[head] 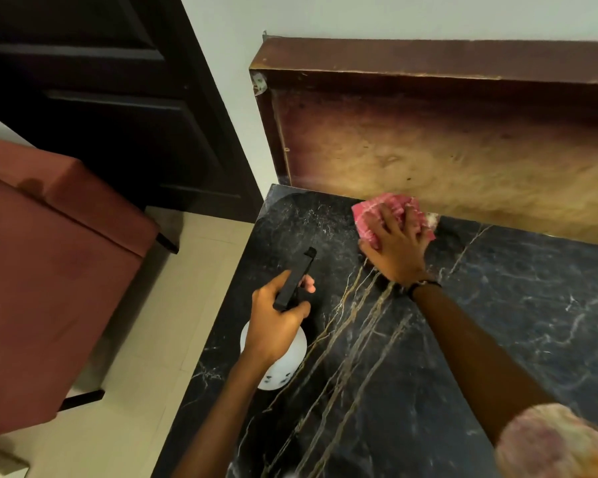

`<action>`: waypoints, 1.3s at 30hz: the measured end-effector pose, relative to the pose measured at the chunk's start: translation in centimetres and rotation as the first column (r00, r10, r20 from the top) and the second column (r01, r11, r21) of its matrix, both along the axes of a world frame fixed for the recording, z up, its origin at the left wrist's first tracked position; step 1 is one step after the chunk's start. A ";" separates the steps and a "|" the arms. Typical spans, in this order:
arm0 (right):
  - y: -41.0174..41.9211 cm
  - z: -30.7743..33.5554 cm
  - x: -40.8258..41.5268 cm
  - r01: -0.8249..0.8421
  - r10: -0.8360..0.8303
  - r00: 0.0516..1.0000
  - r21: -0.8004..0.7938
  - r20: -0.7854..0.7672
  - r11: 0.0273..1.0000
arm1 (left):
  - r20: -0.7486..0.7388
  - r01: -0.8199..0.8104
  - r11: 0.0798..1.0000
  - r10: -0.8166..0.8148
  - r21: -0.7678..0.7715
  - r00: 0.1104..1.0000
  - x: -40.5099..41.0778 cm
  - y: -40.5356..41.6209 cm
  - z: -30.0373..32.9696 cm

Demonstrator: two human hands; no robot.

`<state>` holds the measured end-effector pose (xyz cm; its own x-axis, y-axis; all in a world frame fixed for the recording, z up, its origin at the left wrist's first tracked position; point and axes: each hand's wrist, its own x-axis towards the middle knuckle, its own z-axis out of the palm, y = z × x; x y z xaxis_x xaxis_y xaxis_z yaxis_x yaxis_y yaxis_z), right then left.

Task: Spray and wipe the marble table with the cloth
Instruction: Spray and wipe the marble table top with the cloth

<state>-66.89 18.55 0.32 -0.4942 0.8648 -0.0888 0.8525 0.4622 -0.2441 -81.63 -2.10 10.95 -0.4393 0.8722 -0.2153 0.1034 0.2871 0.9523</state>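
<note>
The black marble table (497, 305) with white and gold veins fills the lower right of the head view. My right hand (394, 244) lies flat on a folded pink cloth (380, 210), pressing it onto the marble near the table's far edge, close to the wooden panel. My left hand (277, 326) grips a white spray bottle (280, 370) by its black trigger head (296, 281), upright above the table's left part, nozzle pointing away from me. Most of the bottle's body is hidden under my hand.
A brown wooden panel (446, 150) leans against the wall behind the table. A red upholstered seat (49, 270) stands on the pale tiled floor (173, 339) to the left. A dark door (111, 98) is at the back left. A blurred pale round object (553, 443) sits at the bottom right.
</note>
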 end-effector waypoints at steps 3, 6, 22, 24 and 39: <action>-3.9 -0.4 -0.3 -0.184 0.186 0.983 0.094 -0.012 0.978 | -0.002 0.021 1.000 -0.021 -0.009 1.000 0.7 -0.1 0.1; -7.8 -0.5 3.8 -0.304 0.308 0.951 0.142 -0.010 0.942 | -0.020 0.039 0.999 -0.039 -0.006 0.999 1.1 -0.2 0.3; -2.5 -1.0 4.1 -0.021 0.021 1.000 0.049 0.001 0.999 | 0.071 0.037 0.999 -0.038 0.022 0.997 1.5 -2.6 0.4; -6.0 -1.2 4.5 -0.156 0.156 0.988 0.104 0.001 0.982 | 0.076 0.031 0.999 -0.033 0.023 0.997 1.7 -2.8 0.7; -12.3 -0.1 8.9 0.075 -0.074 0.997 -0.023 0.012 0.997 | 0.119 0.009 1.000 -0.009 -0.004 0.993 2.3 -7.3 0.9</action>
<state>-58.03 6.26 0.20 -0.4274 0.8968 -0.1148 0.8871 0.3915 -0.2443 -79.28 -9.41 11.81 -0.4024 0.8751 -0.2689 -0.0075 0.2906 0.9568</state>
